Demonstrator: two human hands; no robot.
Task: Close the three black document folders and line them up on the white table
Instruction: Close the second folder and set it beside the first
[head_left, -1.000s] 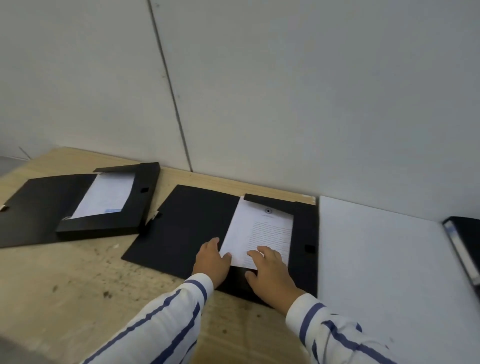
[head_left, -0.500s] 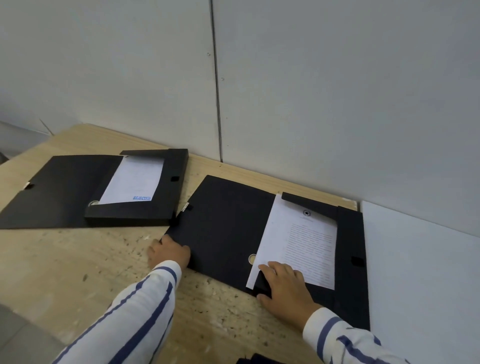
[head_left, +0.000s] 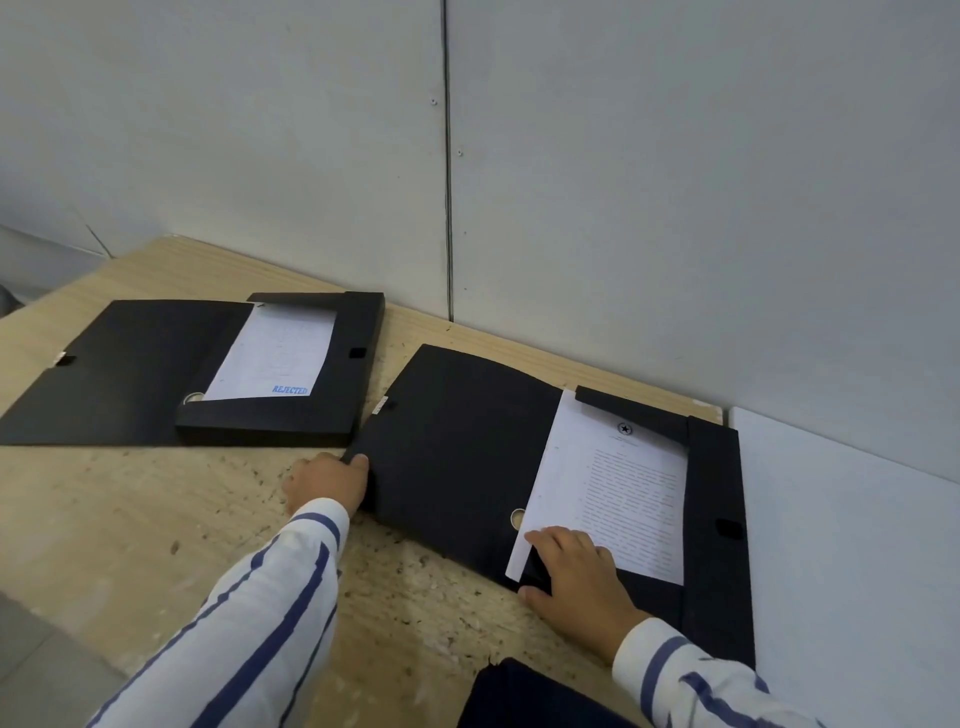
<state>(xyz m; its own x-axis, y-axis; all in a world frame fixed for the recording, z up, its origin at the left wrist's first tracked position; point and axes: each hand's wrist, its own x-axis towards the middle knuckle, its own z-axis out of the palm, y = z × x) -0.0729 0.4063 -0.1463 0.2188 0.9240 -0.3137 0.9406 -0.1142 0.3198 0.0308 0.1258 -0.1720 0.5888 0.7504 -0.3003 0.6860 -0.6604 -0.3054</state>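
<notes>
The left hand (head_left: 327, 483) is reaching forward from a white sleeve with blue stripes (head_left: 270, 597). Its fingers are curling around the near left corner of the flat open cover of a black plastic document folder (head_left: 457, 457), so this hand is closed on that cover. The corner is looking a little lifted off the desk.

The right hand (head_left: 574, 577) is lying palm down on the near edge of the same folder. Its fingers are spread out flat, pressing on the bottom corner of a white printed sheet of paper (head_left: 618, 493) and on the black box part under it. This hand is open and is gripping nothing. Its sleeve (head_left: 691, 680) is striped too.

This folder is lying open on a pale wooden desk with dark specks (head_left: 130, 519). Its cover is spread to the left and its box part, with the paper inside, is on the right. The right edge of the box part is lying just beside a plain white desk (head_left: 857, 545), which is sitting to the right against the grey wall (head_left: 675, 182).

A second black document folder (head_left: 156, 374) is lying open on the wooden desk farther left, close to the first one. A white sheet with a blue "REJECTED" stamp (head_left: 275, 358) is resting in its box part.

A dark thing (head_left: 519, 696) is showing at the bottom edge; I cannot tell what it is.
</notes>
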